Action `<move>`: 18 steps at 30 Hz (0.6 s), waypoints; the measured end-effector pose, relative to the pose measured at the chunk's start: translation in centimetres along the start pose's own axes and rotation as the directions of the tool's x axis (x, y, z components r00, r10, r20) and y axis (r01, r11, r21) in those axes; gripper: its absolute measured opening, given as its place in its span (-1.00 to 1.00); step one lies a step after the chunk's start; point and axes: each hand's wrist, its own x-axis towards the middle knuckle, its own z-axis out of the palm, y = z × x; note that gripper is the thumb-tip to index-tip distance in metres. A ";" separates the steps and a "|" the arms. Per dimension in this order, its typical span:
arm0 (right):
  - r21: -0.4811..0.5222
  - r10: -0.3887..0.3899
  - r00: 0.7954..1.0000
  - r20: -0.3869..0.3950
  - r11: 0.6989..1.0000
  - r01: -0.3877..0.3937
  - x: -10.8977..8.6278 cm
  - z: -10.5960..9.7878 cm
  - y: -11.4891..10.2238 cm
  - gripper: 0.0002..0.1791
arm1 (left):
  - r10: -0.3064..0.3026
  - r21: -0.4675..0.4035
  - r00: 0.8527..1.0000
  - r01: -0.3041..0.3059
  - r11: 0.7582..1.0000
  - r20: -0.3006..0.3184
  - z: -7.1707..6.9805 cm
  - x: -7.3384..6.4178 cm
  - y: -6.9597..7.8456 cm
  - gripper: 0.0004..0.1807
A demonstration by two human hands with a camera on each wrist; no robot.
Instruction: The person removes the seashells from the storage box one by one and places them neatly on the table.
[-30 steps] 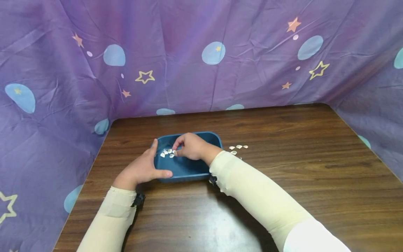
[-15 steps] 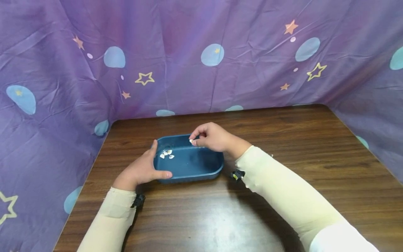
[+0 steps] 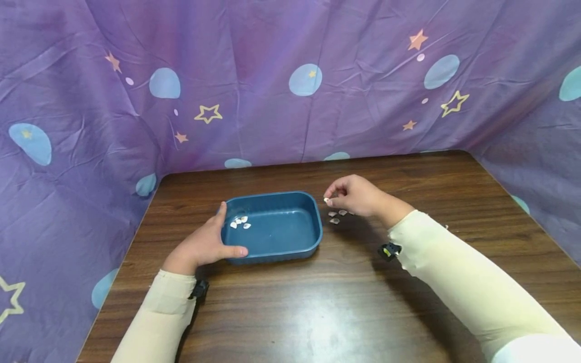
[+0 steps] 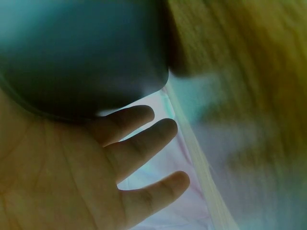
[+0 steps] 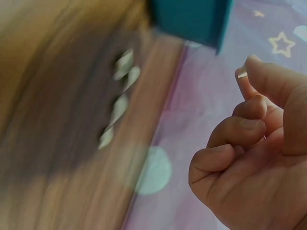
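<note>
A blue plastic tray [image 3: 290, 250] stands on the table with several small whitish shells [image 3: 238, 221] at its left end. My left hand [image 3: 201, 243] rests against that end, thumb along the front rim. In the left wrist view the fingers [image 4: 148, 148] extend straight beside the tray wall. Right of the tray, my right hand [image 3: 358, 195] pinches a small white shell [image 3: 326, 200] between thumb and forefinger, raised above the table. Below it lie several more shells [image 3: 334, 221], seen as a row of pale shells [image 5: 119, 109] in the right wrist view.
The brown wood-grain table [image 3: 290, 312] runs back to a purple curtain [image 3: 254, 75] printed with stars and planets. The curtain also hangs along both sides.
My right hand has lifted a shell out of the tray and carried it right, past the tray's right end. Fewer shells lie in the tray. The left hand has not moved.
</note>
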 end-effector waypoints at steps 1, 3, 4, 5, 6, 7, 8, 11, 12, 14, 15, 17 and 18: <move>-0.014 0.007 1.000 0.002 1.000 -0.007 -0.2 -0.1 0.5 -0.89 | 0.000 -0.002 1.000 0.000 1.000 0.000 0.0 0.0 0.0 0.62; -0.034 0.022 1.000 0.009 0.999 -0.022 -0.7 -0.3 1.3 -0.89 | -0.001 -0.004 1.000 0.001 1.000 0.001 0.0 0.0 0.1 0.61; -0.040 0.027 1.000 0.014 0.999 -0.026 -0.8 -0.3 1.6 -0.90 | -0.001 -0.005 1.000 0.001 1.000 0.002 0.0 0.0 0.0 0.61; -0.049 0.031 0.999 0.018 0.998 -0.030 -1.0 -0.3 1.9 -0.91 | -0.001 -0.007 1.000 0.001 1.000 0.002 0.0 -0.1 0.0 0.61; -0.056 0.037 0.999 0.021 0.998 -0.036 -1.2 -0.3 2.1 -0.91 | 0.001 -0.010 1.000 -0.001 1.000 0.002 0.0 -0.1 0.0 0.61; -0.065 0.042 0.999 0.024 0.997 -0.040 -1.3 -0.2 2.4 -0.93 | 0.002 -0.012 1.000 -0.002 1.000 0.002 0.0 -0.1 0.0 0.61; -0.072 0.047 0.998 0.028 0.996 -0.045 -1.5 -0.1 2.6 -0.93 | 0.004 -0.012 1.000 -0.004 1.000 0.001 0.1 -0.1 0.0 0.60; -0.092 0.064 0.997 0.043 0.994 -0.060 -1.9 0.2 3.1 -0.94 | 0.006 -0.014 1.000 -0.006 1.000 -0.002 0.1 -0.1 -0.1 0.61; -0.101 0.070 0.996 0.048 0.993 -0.065 -2.0 0.3 3.3 -0.95 | 0.006 -0.014 1.000 -0.006 1.000 -0.002 0.1 -0.1 -0.1 0.61; -0.132 0.073 0.996 0.057 0.989 -0.065 -2.1 0.6 3.5 -0.95 | 0.005 -0.012 1.000 -0.005 1.000 -0.003 0.1 -0.1 -0.1 0.61; -0.149 0.071 0.995 0.063 0.987 -0.061 -2.2 0.7 3.6 -0.94 | 0.005 -0.010 1.000 -0.005 1.000 -0.003 0.0 -0.1 -0.1 0.61; -0.186 0.070 0.995 0.069 0.981 -0.056 -2.3 0.9 3.8 -0.95 | 0.010 -0.008 1.000 -0.010 1.000 -0.004 0.0 -0.1 0.0 0.60; -0.206 0.067 0.995 0.070 0.977 -0.051 -2.4 1.1 3.9 -0.96 | 0.012 -0.006 1.000 -0.012 1.000 -0.004 -0.1 -0.2 0.0 0.60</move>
